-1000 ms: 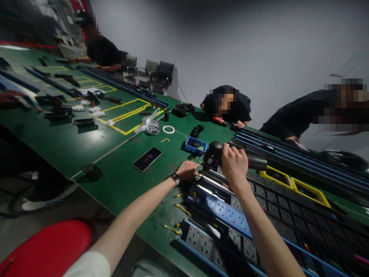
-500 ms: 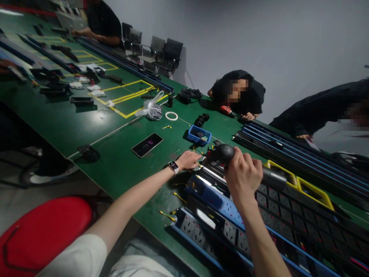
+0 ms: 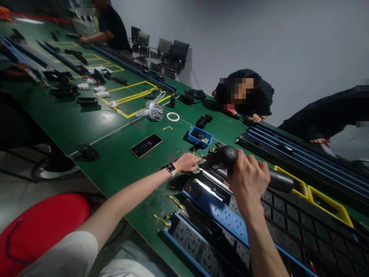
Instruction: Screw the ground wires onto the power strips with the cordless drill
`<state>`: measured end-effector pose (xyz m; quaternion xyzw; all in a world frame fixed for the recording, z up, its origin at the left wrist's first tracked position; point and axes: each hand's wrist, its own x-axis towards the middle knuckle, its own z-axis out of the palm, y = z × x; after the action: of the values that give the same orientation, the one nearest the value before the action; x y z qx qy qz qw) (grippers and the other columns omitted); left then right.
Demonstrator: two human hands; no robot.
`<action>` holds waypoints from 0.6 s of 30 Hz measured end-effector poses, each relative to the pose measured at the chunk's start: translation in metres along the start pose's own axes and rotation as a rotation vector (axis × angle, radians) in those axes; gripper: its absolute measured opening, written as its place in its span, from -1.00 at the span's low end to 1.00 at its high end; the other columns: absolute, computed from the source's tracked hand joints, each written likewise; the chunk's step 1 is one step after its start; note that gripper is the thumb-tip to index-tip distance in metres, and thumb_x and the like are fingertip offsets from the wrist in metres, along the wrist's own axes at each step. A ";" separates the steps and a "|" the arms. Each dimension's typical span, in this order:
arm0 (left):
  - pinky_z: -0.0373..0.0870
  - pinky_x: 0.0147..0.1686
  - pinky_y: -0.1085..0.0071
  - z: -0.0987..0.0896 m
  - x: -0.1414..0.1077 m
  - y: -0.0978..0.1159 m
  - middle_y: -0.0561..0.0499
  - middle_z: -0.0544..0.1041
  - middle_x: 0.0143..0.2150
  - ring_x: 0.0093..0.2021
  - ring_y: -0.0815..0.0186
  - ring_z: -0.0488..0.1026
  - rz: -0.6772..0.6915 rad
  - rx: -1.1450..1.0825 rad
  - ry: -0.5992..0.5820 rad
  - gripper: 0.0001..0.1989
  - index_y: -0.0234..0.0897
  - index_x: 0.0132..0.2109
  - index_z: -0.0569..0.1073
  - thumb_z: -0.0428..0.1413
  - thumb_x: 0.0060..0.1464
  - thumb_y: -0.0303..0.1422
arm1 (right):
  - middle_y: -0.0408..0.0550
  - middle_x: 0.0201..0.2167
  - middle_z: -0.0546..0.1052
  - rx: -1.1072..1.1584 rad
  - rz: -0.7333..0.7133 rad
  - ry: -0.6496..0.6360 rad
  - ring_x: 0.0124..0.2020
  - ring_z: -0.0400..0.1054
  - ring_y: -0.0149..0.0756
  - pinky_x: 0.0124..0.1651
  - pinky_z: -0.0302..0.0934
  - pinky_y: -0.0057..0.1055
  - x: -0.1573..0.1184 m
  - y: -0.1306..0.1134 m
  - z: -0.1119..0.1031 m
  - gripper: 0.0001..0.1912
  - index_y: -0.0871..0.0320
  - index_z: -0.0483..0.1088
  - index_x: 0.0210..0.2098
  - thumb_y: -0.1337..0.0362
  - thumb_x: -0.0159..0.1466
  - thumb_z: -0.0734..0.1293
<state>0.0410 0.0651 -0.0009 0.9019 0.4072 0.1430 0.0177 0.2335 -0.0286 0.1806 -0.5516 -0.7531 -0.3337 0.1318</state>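
My right hand (image 3: 250, 181) is wrapped around the black grip of a cordless drill (image 3: 229, 156). The drill's head points at the near end of a power strip (image 3: 211, 177), with its tip partly hidden. My left hand (image 3: 188, 163), with a watch at the wrist, has its fingertips pinched at that same end, on a short yellow-green wire (image 3: 198, 167). Closer to me lie more blue-edged power strips (image 3: 184, 234) side by side, with short yellow-green wires (image 3: 175, 202) sticking out of their ends.
A blue bin (image 3: 200, 137) of small parts, a phone (image 3: 146, 146), a white tape ring (image 3: 173, 117) and a plastic bag (image 3: 154, 109) lie on the green table (image 3: 121, 154). Yellow trays (image 3: 328, 204) stand beyond the strips. Across the table a person holds a red drill (image 3: 231, 110).
The view has shifted slightly. Both hands stay at the end of the same strip, and the drill remains in my right hand.
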 end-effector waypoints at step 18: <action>0.24 -0.26 0.41 -0.002 0.001 0.001 -0.03 0.55 -0.25 -0.24 0.29 0.45 -0.011 0.031 -0.039 -0.83 -0.26 -0.14 0.44 0.02 0.15 -0.38 | -0.03 -0.50 0.44 -0.047 0.055 -0.011 -0.38 0.23 -0.20 -0.23 -0.02 -0.31 -0.003 0.015 0.008 -0.83 0.23 0.36 -0.17 0.43 0.24 0.23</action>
<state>0.0415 0.0653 0.0010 0.9025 0.4137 0.1189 0.0127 0.2503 -0.0231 0.1778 -0.5767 -0.7304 -0.3445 0.1239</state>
